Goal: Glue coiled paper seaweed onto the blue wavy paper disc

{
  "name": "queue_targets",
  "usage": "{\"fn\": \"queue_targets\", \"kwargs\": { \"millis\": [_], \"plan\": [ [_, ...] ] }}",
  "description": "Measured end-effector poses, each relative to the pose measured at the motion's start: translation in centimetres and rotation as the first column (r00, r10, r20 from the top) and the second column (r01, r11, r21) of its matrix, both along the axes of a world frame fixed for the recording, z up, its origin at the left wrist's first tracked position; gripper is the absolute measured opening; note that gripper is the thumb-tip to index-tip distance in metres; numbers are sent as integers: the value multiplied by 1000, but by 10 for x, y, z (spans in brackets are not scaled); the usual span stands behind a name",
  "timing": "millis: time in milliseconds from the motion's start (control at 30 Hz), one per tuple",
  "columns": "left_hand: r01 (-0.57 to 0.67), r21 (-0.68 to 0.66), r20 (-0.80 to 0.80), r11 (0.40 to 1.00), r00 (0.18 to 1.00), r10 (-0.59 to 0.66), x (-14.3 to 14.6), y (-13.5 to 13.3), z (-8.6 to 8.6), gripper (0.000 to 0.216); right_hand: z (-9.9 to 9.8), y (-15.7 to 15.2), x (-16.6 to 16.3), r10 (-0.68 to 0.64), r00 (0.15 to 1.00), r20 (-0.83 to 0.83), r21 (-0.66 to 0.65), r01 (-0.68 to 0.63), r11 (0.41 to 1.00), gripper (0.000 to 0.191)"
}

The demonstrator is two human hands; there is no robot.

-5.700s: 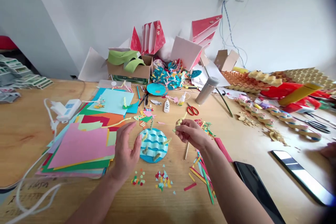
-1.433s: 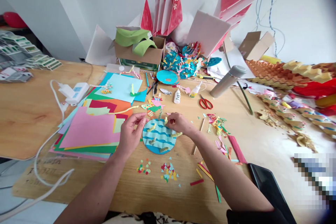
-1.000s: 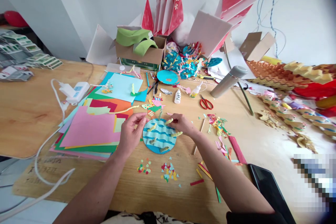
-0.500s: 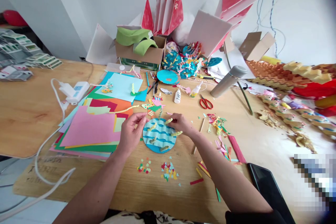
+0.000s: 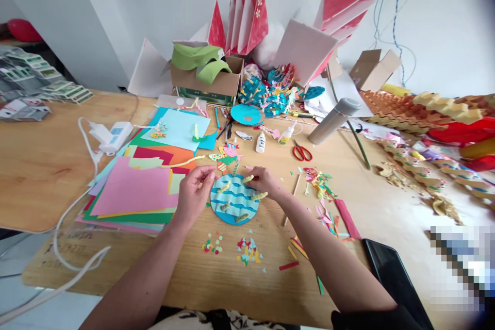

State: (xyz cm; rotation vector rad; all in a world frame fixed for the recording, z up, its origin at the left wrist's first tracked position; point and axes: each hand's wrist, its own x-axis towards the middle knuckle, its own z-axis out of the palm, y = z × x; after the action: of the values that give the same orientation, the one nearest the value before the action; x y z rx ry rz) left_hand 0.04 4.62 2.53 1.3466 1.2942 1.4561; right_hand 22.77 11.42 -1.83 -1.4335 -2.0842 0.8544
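Observation:
A round blue paper disc (image 5: 234, 212) with pale wavy bands lies in front of me. Several small yellowish paper springs (image 5: 242, 217) stand on it. At the disc's upper right edge, my right hand (image 5: 265, 183) is closed, its fingertips pinching a pale yellow paper spring (image 5: 248, 179). My left hand (image 5: 195, 191) is beside the upper left edge, thumb and fingers drawn together; whatever is between them is too small to make out. Just beyond the disc, patterned paper fish (image 5: 231, 150) lie together near a green paper spring (image 5: 235, 166).
Coloured paper sheets (image 5: 133, 185) are stacked at left, beside a white power strip (image 5: 118, 136). Glue bottles (image 5: 261, 142), red-handled scissors (image 5: 302, 152) and a steel flask (image 5: 334, 121) stand or lie beyond. Paper confetti (image 5: 249, 252) lies nearer me, a black phone (image 5: 394, 278) at right.
Both hands stay at the disc with almost no visible movement. The view has shifted very slightly; the objects on the table remain in place.

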Motion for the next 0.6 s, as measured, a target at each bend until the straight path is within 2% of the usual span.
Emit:
{"fn": "queue_targets", "kwargs": {
  "millis": [233, 400, 500, 600],
  "plan": [
    [2, -3, 3, 1000, 1000, -2, 0, 2, -2, 27, -5, 3, 0, -40, 999, 15, -55, 41, 998, 12],
    [-9, 47, -28, 999, 1000, 10, -2, 4, 3, 27, -9, 5, -1, -38, 999, 16, -61, 39, 997, 15],
    [-17, 82, -93, 996, 995, 24, -1, 4, 11, 26, -11, 6, -2, -39, 999, 5, -44, 39, 998, 14],
    [12, 141, -250, 990, 968, 24, 4, 9, 22, 20, -12, 5, -2, -43, 999, -5, -33, 42, 999, 13]
  ]
}}
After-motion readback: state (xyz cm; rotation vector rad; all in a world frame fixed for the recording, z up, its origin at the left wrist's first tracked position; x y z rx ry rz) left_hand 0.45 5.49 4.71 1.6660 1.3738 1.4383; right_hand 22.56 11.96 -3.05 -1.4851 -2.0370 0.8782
